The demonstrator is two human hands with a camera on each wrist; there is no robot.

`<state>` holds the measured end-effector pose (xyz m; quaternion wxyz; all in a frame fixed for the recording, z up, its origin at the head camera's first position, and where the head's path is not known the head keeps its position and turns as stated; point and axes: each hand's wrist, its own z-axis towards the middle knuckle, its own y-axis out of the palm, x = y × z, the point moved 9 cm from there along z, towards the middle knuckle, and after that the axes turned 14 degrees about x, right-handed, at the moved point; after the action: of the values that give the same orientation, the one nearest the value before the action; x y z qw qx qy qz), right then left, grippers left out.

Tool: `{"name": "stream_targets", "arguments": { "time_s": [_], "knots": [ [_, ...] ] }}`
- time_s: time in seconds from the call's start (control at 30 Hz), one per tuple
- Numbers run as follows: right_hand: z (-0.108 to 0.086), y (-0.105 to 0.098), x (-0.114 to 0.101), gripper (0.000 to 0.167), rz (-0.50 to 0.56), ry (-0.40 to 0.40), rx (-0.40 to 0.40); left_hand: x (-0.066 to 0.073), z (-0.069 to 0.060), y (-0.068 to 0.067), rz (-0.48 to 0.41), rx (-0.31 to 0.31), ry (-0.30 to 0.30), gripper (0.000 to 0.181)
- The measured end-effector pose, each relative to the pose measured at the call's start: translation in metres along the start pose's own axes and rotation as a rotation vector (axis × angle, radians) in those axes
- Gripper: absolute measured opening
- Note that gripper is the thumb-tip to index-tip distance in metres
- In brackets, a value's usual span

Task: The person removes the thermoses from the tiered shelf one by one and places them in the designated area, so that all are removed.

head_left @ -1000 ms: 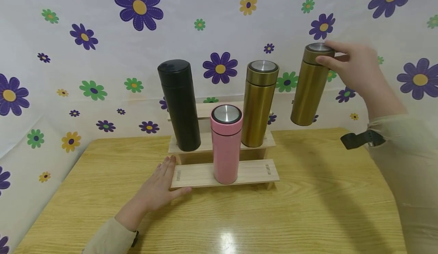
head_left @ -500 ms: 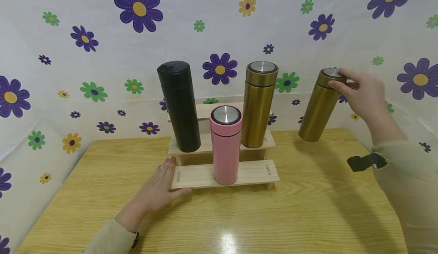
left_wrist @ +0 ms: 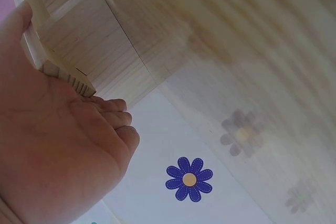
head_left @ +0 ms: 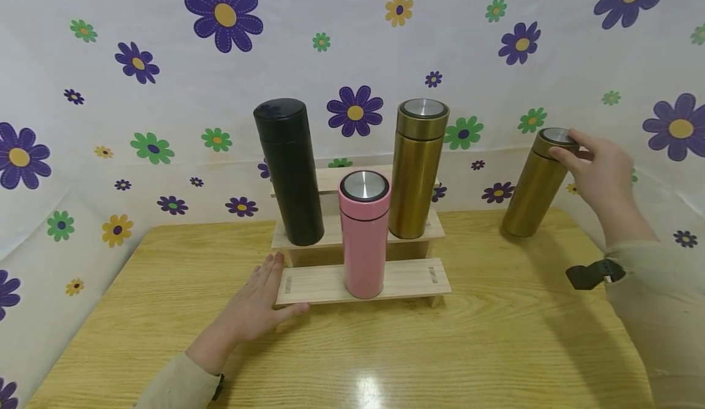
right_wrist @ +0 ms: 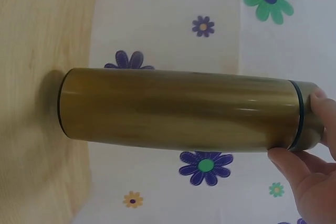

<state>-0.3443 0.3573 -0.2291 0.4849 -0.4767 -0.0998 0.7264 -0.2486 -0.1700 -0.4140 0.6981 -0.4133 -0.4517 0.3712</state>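
Before the flowered cloth point(head_left: 297, 11), my bench point(head_left: 468, 354) bears a stand point(head_left: 314, 281), with a gold bottle point(head_left: 533, 191) held well to its right.
On the middle step point(head_left: 333, 230), left and right, stand a black bottle point(head_left: 292, 179) and a second gold bottle point(head_left: 415, 176); a pink bottle point(head_left: 365, 253) stands on the lowest step point(head_left: 410, 279), between them in view. My left hand point(head_left: 250, 311) lies against that step's left end, its fingers straight and the thumb point(head_left: 292, 312) set apart. My right hand point(head_left: 603, 173) pinches the gold bottle at its lid point(head_left: 544, 144), between thumb and fingers; its base is near the bench, and I cannot tell whether they touch.
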Motion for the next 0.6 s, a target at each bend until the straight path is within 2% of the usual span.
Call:
{"name": "stream_targets", "arguments": {
  "time_s": [0.27,0.6],
  "knots": [
    [-0.001,-0.003,0.021,0.064,-0.017,0.027,0.062,0.000,0.000,0.000,0.000,0.003,-0.006,0.108],
    [-0.004,0.000,0.035,0.063,-0.031,0.067,0.069,0.000,0.000,-0.001,-0.002,0.000,-0.004,0.109]
  ]
}}
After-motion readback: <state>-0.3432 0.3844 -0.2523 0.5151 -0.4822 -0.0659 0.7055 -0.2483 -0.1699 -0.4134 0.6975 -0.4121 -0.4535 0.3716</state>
